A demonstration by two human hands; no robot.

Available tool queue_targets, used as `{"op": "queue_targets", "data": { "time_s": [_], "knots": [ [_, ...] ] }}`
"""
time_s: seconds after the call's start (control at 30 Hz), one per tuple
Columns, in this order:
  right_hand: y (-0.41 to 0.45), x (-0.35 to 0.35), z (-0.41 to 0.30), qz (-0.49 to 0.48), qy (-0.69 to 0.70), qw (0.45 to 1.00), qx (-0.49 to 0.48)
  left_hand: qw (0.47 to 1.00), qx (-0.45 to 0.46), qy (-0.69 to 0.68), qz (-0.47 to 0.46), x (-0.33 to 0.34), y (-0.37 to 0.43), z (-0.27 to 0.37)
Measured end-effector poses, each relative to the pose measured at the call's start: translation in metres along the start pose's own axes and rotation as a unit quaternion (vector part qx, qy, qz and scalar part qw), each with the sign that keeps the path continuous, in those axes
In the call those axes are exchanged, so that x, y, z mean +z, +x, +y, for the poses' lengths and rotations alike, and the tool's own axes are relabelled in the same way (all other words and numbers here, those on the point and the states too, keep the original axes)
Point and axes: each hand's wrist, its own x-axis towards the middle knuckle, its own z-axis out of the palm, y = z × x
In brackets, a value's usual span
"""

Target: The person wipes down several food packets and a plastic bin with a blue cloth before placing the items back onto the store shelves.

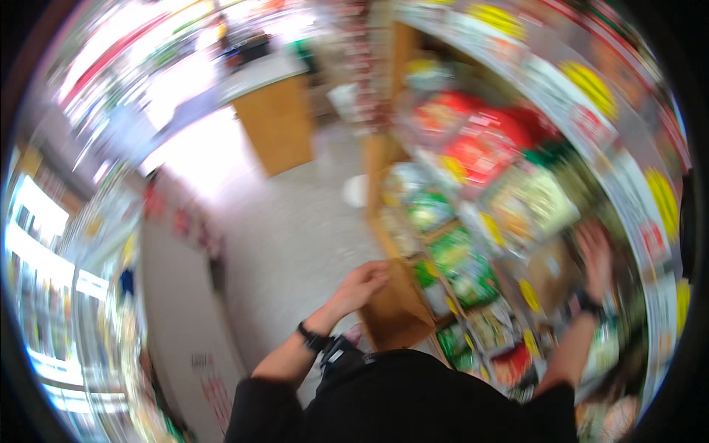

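The picture is blurred by motion. My left hand (360,287) has its fingers curled over the upper left edge of an open brown cardboard box (397,310), held in front of my body. Into the shelf at the right reaches my right hand (596,256), fingers extended and seemingly holding nothing. Just left of it lies a brown package (551,271); whether the fingers touch it is unclear. Above that package are clear bags of pale food (532,205) and red packs (484,144) on the same shelf.
Below, wooden-edged compartments hold green bags (462,263) and a red pack (510,365). A shelf edge with price labels (587,119) curves above my right arm. At left stands a long white case (183,310) beside lit coolers (44,277). A wooden counter (277,122) is ahead.
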Motion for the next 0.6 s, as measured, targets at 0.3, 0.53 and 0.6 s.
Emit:
{"op": "queue_targets", "data": {
  "time_s": [0.3,0.53,0.6],
  "knots": [
    [-0.029,0.119,0.003,-0.095,-0.12,0.986,0.066,0.948,0.01,0.013,0.318,-0.066,-0.122,-0.012],
    [-0.035,0.196,0.079,-0.192,0.006,0.967,0.166,0.762,-0.003,0.162,0.627,-0.162,-0.275,-0.051],
    [-0.038,0.209,0.085,-0.195,0.042,0.959,0.201,0.696,-0.026,0.199,0.69,-0.186,-0.316,-0.051]
  ]
}}
